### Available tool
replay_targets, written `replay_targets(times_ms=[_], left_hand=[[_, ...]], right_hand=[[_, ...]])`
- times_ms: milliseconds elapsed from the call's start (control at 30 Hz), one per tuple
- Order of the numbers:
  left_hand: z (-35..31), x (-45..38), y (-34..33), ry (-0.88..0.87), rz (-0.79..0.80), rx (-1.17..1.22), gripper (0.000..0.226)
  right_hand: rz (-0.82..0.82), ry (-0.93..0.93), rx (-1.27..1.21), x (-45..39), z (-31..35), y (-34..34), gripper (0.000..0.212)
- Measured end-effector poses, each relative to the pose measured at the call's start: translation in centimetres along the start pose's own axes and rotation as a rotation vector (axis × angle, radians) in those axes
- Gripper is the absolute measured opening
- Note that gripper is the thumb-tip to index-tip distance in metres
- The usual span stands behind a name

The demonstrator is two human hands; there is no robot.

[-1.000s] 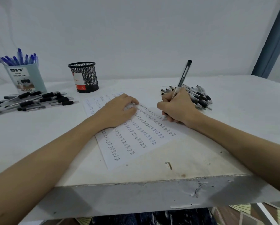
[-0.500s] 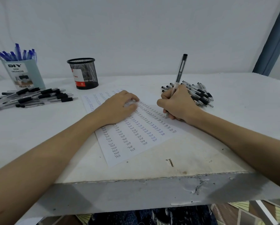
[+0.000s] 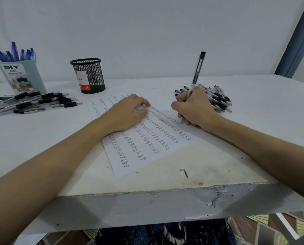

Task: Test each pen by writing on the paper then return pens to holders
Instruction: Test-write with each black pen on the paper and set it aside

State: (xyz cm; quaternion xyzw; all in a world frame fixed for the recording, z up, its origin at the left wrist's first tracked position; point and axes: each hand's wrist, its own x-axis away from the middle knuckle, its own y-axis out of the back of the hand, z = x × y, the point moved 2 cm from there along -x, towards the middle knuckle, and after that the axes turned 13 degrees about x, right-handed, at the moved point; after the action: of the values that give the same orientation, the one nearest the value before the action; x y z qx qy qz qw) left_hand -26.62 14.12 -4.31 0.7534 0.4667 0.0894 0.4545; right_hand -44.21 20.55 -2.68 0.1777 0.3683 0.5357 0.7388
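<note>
Now the paper (image 3: 144, 138) lies near the front edge of the table (image 3: 253, 103), turned a little, and it is the landmark for all the rest. Many columns of the small word "Test" already cover it, so I judge that a large part of the testing is done. At the right edge of the paper the right hand (image 3: 195, 110) has its fingers clamped around a black pen (image 3: 197, 71), the tip down on the sheet beside the last column and the cap end pointing up. On the middle of the paper the left hand (image 3: 128, 114) rests with its fingers close together and lightly bent, pressing the sheet flat.

Just right of the paper, behind the writing hand, lies a pile of black pens (image 3: 216, 98). Well left of the paper lies a second group of black pens (image 3: 34, 101). Which group is tested and which is waiting, I cannot tell.

Behind the paper stands the black mesh holder (image 3: 88, 75); no pen rises above its rim. Far left of the paper, the blue organizer box (image 3: 22, 76) holds blue pens (image 3: 13, 53), so these seem finished. The black pens must still go back to a holder.
</note>
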Motion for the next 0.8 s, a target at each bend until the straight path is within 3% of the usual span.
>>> replay_targets(times_ms=[667,800], left_hand=[[0.0,-0.03,0.02,-0.001,0.007,-0.008,0.031],[-0.03,0.01,0.02,-0.002,0.006,-0.001,0.031]], right_hand=[[-0.02,-0.012,0.01,-0.13,-0.22,-0.06,0.042],[-0.013,-0.138,-0.14,-0.4,-0.25,0.36,0.032]])
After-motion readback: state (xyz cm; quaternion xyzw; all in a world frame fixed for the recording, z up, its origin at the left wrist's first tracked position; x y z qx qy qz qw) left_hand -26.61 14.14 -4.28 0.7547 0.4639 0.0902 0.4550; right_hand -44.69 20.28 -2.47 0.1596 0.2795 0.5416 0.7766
